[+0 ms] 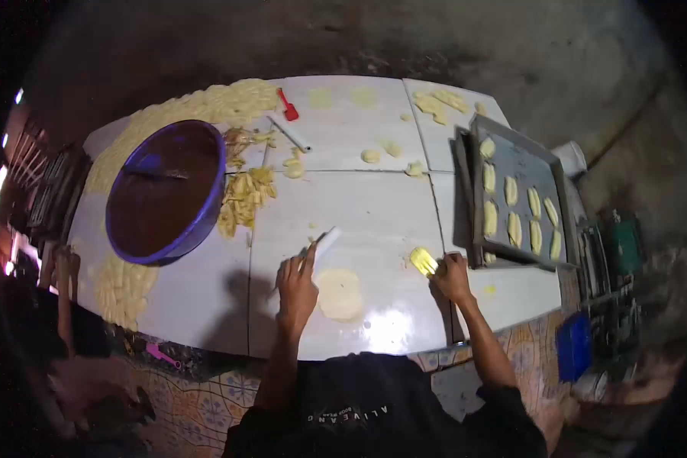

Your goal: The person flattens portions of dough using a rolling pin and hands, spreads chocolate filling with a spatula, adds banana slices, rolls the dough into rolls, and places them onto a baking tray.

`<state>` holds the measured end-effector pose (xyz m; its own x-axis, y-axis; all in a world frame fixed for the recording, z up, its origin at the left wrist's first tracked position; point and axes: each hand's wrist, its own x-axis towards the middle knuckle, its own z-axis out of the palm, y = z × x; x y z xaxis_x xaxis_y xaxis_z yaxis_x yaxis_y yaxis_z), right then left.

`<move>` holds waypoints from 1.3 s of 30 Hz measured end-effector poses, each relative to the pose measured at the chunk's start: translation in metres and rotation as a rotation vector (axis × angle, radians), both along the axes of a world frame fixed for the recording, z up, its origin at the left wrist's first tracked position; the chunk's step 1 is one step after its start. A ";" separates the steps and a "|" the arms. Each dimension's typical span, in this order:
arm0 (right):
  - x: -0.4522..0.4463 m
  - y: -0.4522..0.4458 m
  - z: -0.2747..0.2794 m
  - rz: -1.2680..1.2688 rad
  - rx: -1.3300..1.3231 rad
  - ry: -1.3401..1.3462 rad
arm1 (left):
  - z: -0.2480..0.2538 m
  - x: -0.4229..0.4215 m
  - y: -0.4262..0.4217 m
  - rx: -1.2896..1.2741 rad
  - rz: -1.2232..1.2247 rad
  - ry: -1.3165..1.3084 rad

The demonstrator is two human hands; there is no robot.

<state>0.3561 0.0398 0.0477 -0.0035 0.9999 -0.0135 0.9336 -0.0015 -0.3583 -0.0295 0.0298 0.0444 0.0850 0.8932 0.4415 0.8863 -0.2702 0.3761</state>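
My left hand (298, 288) is closed around a white rolling pin (327, 243), just left of a flat round of dough (340, 295) on the white table. In my right hand (453, 277) is the handle end of a yellow spatula (423, 261), its slotted blade pointing left over the table. The dough lies between my two hands, touched by neither. Right of my right hand stands a metal tray (523, 191) holding several pale, long dough pieces (514, 229).
A purple basin (220, 185) of brown filling stands at the left, beside yellow strips (246, 200) and heaps of pale pieces (214, 104). A red spatula (288, 111) and another rod (288, 133) lie at the back. Another person's hand (66, 263) is at the far left.
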 end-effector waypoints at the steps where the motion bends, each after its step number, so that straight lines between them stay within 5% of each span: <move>1: 0.011 0.000 -0.022 -0.023 0.048 0.072 | 0.000 -0.010 -0.013 0.008 0.101 -0.038; 6: -0.045 0.016 -0.010 0.223 0.219 0.346 | -0.018 -0.076 -0.099 -0.063 0.598 0.061; 10: -0.186 0.046 0.074 0.312 -0.219 0.959 | -0.028 -0.090 -0.136 -0.063 0.869 0.174; 12: -0.260 0.070 0.113 0.437 -0.328 1.011 | -0.026 -0.080 -0.133 -0.151 0.931 0.037; 16: -0.385 0.124 0.164 0.730 -0.297 0.551 | -0.052 -0.089 -0.132 -0.004 0.922 -0.111; 20: -0.461 0.194 0.157 1.288 0.304 0.047 | -0.053 -0.089 -0.128 0.029 0.965 -0.232; 22: -0.504 0.208 0.175 1.351 0.049 0.022 | -0.058 -0.090 -0.128 0.063 0.961 -0.250; 24: -0.544 0.219 0.178 1.361 0.000 -0.413 | -0.063 -0.094 -0.128 0.101 0.927 -0.210; 25: -0.561 0.221 0.171 1.387 -0.005 -0.455 | -0.020 -0.095 -0.129 -0.025 0.938 -0.117; 27: -0.585 0.231 0.146 1.433 -0.009 -0.533 | -0.039 -0.092 -0.126 -0.051 0.984 -0.140; 29: -0.596 0.276 0.058 1.803 0.024 -0.433 | -0.035 -0.092 -0.133 -0.209 0.953 -0.142; 31: -0.617 0.254 0.071 1.810 -0.408 -0.496 | -0.069 -0.095 -0.134 -0.112 0.954 -0.186; 34: -0.609 0.237 0.144 1.608 -0.705 -0.470 | -0.010 -0.096 -0.115 -0.387 1.093 -0.707; 35: -0.608 0.240 0.154 1.714 -0.695 -0.475 | -0.003 -0.096 -0.113 -0.418 1.097 -0.663; 37: -0.589 0.237 0.201 1.777 -0.628 -0.439 | -0.041 -0.088 -0.120 -0.214 1.085 -0.057; 39: -0.560 0.249 0.207 1.861 -0.505 -0.271 | -0.044 -0.091 -0.121 -0.107 1.067 -0.007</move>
